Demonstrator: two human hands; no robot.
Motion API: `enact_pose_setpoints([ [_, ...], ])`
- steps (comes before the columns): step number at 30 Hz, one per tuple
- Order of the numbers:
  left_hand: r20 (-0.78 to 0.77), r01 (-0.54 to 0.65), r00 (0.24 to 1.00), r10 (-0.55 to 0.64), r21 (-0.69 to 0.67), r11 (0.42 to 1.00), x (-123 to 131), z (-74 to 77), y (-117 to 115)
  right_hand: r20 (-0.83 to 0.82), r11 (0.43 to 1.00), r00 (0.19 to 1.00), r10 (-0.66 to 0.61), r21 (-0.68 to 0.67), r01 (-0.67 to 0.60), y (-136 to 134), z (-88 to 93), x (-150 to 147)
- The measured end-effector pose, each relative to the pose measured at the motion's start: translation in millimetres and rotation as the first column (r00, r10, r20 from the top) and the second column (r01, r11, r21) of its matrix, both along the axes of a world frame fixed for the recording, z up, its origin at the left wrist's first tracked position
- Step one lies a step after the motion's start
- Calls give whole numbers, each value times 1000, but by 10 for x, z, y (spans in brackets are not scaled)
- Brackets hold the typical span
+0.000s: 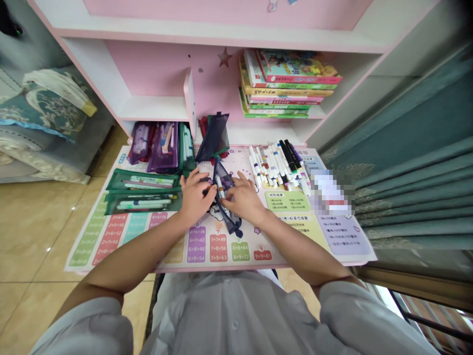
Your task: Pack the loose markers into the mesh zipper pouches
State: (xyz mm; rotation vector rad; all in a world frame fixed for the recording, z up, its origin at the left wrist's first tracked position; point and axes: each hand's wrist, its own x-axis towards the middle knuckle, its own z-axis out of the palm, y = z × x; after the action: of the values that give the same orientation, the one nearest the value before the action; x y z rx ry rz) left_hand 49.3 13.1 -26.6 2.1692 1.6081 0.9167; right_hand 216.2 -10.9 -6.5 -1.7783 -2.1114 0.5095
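Observation:
A dark blue mesh pencil pouch lies in the middle of the desk, with a white marker showing inside it. My left hand is closed on the pouch's left edge. My right hand grips the pouch from the right, fingers curled on its mesh. A loose row of several white and black markers lies just right of my hands. Another dark mesh pouch stands upright behind them.
Two green pouches filled with pens lie at the left, and purple pouches lean behind them. A stack of books sits on the pink shelf. A multiplication chart mat covers the desk. A teal curtain hangs at the right.

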Motion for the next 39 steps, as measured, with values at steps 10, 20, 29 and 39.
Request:
enact_pose_setpoints([
  [10,2,3,1000,-3,2,1000,-8,4,-1,-131,834,925,-357,402,378,466,-169,643],
  [20,7,0,1000,0,-9,1000,-1,2,0,139,782,823,-551,432,450,707,-447,903],
  [29,6,11,1000,-11,-5,1000,-6,1,-2,164,826,839,-519,347,444,772,-518,901],
  [39,0,7,1000,-7,8,1000,-6,-6,-1,-76,810,917,-391,446,382,472,-198,636],
])
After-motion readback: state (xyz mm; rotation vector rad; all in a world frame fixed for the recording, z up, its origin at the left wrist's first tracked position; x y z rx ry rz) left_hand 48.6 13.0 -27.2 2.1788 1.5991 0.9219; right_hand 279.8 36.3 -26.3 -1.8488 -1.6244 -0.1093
